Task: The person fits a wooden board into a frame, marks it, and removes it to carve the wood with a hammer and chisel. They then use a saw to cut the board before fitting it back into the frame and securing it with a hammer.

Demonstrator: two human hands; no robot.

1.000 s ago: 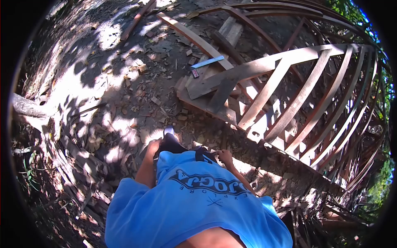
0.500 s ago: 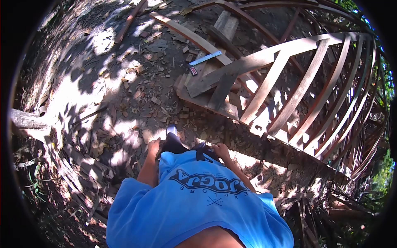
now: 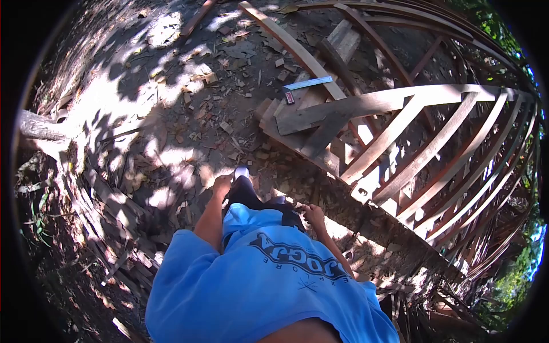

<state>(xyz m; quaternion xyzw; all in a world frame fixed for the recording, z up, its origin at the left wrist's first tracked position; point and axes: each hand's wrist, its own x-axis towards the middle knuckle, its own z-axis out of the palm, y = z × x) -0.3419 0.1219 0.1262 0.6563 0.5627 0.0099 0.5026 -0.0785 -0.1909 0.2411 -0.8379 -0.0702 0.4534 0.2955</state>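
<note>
My left hand point(image 3: 222, 186) hangs beside the left leg of my dark trousers point(image 3: 243, 193), its fingers curled in; what they hold, if anything, is too small to name. On the other side, my right hand point(image 3: 313, 215) is closed near the right trouser leg, and its contents cannot be made out. Ahead lies a curved wooden frame with ribs point(image 3: 394, 123). Near its closest end, a metal ruler point(image 3: 309, 83) lies across a plank point(image 3: 300, 57), beside a small red and dark box point(image 3: 289, 98).
A long beam edge point(image 3: 366, 214) runs along the frame, close to my right side. Wood chips and leaves point(image 3: 226, 127) litter the ground. A log point(image 3: 43, 127) juts in at far left, above piled strips point(image 3: 97, 211). Foliage point(image 3: 517, 286) borders the right.
The view has shifted, so the frame, ruler and box sit lower and further right. Both hands remain beside my legs; the left shoe shows slightly higher.
</note>
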